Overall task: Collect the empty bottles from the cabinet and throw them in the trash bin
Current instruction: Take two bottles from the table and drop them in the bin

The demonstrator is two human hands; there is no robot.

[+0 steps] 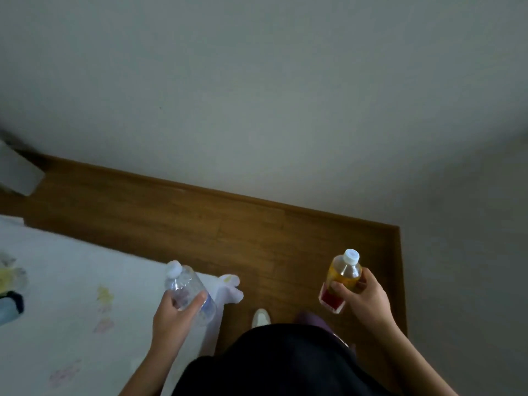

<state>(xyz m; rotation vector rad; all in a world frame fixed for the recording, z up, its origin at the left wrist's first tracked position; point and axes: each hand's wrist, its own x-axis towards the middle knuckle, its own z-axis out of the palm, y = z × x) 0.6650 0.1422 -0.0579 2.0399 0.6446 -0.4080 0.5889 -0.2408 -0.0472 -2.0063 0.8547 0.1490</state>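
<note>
Left hand point(171, 318) grip closed round clear bottle point(190, 290), right hand point(364, 295) clasping yellow bottle point(341, 278) (white-capped).

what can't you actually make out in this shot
Head view only:
- Trash bin and cabinet: neither is in frame.
- Clear bottle: motion blur and the left hand hide its base; contents unclear.
- Yellow bottle: the right hand covers part of the red label, text unreadable.
- Grey object at the left edge: cut off and blurred.
- Feet: mostly hidden by dark clothing.
</note>
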